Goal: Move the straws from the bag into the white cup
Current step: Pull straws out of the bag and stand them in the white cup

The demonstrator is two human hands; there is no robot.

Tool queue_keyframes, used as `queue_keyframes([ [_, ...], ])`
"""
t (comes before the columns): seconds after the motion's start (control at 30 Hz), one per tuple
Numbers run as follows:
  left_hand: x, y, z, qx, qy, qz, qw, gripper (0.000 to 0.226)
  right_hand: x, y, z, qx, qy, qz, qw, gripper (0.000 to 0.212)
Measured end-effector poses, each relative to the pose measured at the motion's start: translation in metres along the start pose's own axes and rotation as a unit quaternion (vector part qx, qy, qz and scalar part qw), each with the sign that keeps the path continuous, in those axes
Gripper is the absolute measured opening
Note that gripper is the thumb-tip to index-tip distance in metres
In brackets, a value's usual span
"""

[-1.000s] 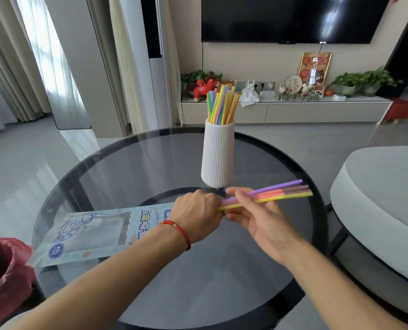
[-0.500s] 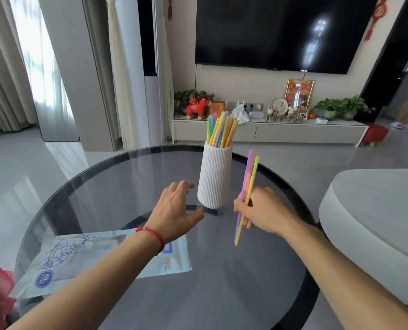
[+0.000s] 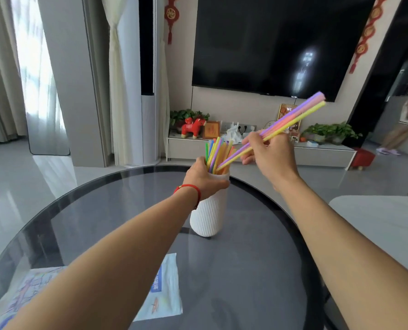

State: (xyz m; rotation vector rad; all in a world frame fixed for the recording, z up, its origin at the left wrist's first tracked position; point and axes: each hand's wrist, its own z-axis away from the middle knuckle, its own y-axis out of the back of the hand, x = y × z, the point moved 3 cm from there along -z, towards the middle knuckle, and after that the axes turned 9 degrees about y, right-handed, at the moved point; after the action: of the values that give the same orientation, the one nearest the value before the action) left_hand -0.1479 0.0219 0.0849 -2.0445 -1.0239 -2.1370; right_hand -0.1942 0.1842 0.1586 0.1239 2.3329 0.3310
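Observation:
A ribbed white cup (image 3: 207, 215) stands on the round dark glass table (image 3: 246, 270), with several coloured straws (image 3: 216, 152) upright in it. My left hand (image 3: 204, 178) grips the cup around its top. My right hand (image 3: 269, 156) pinches a small bundle of purple, pink and yellow straws (image 3: 293, 116), tilted up to the right. Their lower ends reach the cup's mouth among the other straws. The flat printed straw bag (image 3: 165, 289) lies on the near left of the table, partly hidden by my left forearm.
A grey round seat (image 3: 377, 225) stands to the right of the table. Behind are a TV (image 3: 269, 44), a low white cabinet (image 3: 317, 153) with plants and ornaments, and a red stool (image 3: 362, 158). A person's legs (image 3: 398, 132) show at far right.
My left hand went from open beside the cup to gripping its top. My right hand rose and tipped the straw bundle so its lower ends meet the cup's mouth. The camera looked up.

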Motion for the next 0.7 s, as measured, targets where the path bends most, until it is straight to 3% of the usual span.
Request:
queue_keyframes([
  [0.13, -0.003, 0.001, -0.001, 0.054, -0.032, -0.023, 0.998, 0.053, -0.002, -0.017, -0.004, -0.089, 0.020, 0.124, 0.988, 0.032],
  [0.3, -0.011, 0.008, 0.009, 0.059, -0.047, -0.026, 0.997, 0.051, -0.008, -0.045, 0.014, -0.127, 0.098, 0.234, 0.959, 0.026],
  [0.37, -0.010, 0.012, 0.011, 0.057, -0.044, -0.030, 0.997, 0.051, -0.010, -0.045, 0.014, -0.099, 0.089, 0.216, 0.967, 0.035],
  [0.47, -0.010, 0.011, 0.015, 0.065, -0.041, -0.037, 0.996, 0.049, -0.020, -0.034, 0.006, -0.026, 0.062, 0.100, 0.993, 0.057],
  [0.6, -0.010, 0.005, 0.018, 0.061, -0.044, -0.031, 0.997, 0.049, -0.042, -0.020, -0.007, 0.008, 0.175, 0.100, 0.980, 0.099],
  [0.7, -0.010, 0.008, 0.018, 0.044, -0.043, -0.022, 0.998, 0.051, -0.049, -0.027, -0.012, -0.066, 0.214, 0.165, 0.960, 0.082],
])
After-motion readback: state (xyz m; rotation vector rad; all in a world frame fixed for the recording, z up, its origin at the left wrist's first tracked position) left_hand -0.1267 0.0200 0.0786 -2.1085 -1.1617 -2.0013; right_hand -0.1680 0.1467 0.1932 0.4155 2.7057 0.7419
